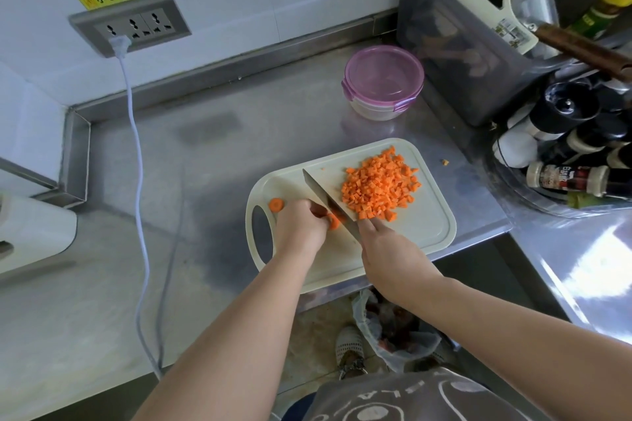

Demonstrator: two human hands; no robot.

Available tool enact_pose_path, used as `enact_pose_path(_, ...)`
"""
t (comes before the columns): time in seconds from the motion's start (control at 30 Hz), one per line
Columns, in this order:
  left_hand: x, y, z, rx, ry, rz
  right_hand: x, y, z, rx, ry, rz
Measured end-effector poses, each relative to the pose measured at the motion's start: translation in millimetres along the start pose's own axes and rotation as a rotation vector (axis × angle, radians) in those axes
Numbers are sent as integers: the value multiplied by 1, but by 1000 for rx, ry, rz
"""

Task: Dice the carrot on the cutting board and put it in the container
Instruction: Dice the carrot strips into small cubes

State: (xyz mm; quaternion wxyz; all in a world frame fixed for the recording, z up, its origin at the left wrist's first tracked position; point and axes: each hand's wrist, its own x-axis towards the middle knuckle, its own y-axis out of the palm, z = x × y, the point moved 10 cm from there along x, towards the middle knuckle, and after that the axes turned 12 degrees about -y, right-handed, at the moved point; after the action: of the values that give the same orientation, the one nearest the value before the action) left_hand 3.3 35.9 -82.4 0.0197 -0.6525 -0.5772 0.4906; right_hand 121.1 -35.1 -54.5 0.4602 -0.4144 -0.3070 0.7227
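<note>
A pale cutting board (424, 229) lies on the steel counter. On its far right part sits a pile of diced carrot (381, 186). My left hand (301, 225) presses down on a few carrot pieces (334, 220) near the board's middle. My right hand (393, 256) grips the handle of a knife (325, 196), its blade angled across the board between the held pieces and the pile. One carrot round (276, 205) lies alone by the board's handle hole. A round container (383, 82) with a purple lid on it stands behind the board.
A white power cord (136, 161) runs from the wall socket (131, 26) down across the counter at the left. A grey bin (478, 37) and a rack of spice bottles (574, 154) crowd the right. One carrot bit (445, 162) lies off the board. A waste bag (393, 328) sits below the counter edge.
</note>
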Motion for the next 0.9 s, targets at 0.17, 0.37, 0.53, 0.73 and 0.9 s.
enact_pose_path(0.17,-2,-1,-1,-7,15,0,-2,-1,3,-36,13,41)
enact_pose_path(0.37,1,0,1,-10,2,-6,3,13,0,-101,8,115)
enact_pose_path(0.53,3,0,2,8,7,-42,7,17,-6,-43,53,120)
enact_pose_path(0.73,5,-2,1,31,37,-76,12,20,-9,-41,61,127)
enact_pose_path(0.9,3,-3,1,28,57,-88,22,12,-8,-27,39,70)
